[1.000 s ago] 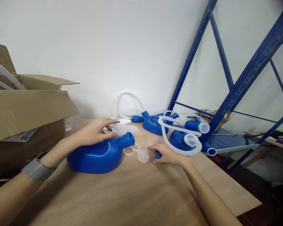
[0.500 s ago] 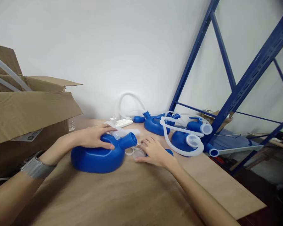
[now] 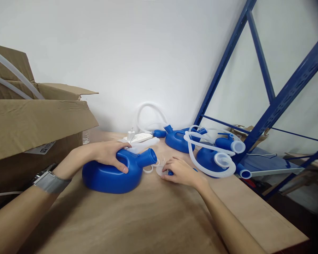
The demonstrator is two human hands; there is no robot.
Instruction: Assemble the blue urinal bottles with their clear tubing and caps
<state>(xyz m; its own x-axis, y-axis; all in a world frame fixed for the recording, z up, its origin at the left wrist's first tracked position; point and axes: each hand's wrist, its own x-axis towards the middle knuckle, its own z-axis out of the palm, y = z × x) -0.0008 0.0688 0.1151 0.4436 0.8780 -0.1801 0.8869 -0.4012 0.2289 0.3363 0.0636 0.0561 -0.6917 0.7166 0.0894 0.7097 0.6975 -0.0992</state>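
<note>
A blue plastic urinal bottle (image 3: pixel 108 181) lies on the wooden table, its open neck turned to the right. My left hand (image 3: pixel 107 155) wraps over its top at the handle, thumb towards me. To the right, my right hand (image 3: pixel 181 172) is low over the table, fingers curled round a small blue plastic piece (image 3: pixel 170 173) that is mostly hidden beneath it. A translucent white cap (image 3: pixel 159 170) lies by its fingertips. Between the bottle and the cap is a thin white ring-shaped strap (image 3: pixel 148 170).
More blue urinal bottles (image 3: pixel 178 141) with white corrugated hoses (image 3: pixel 192 157) stand at the back right. A white power strip (image 3: pixel 140 137) lies near the wall. An open cardboard box (image 3: pixel 42 116) is at left; a blue metal rack (image 3: pixel 262 60) rises at right.
My right hand has shifted slightly right, off the cap, and its fingers have curled in around the blue piece. My left hand stays on the bottle. The view has turned a little.
</note>
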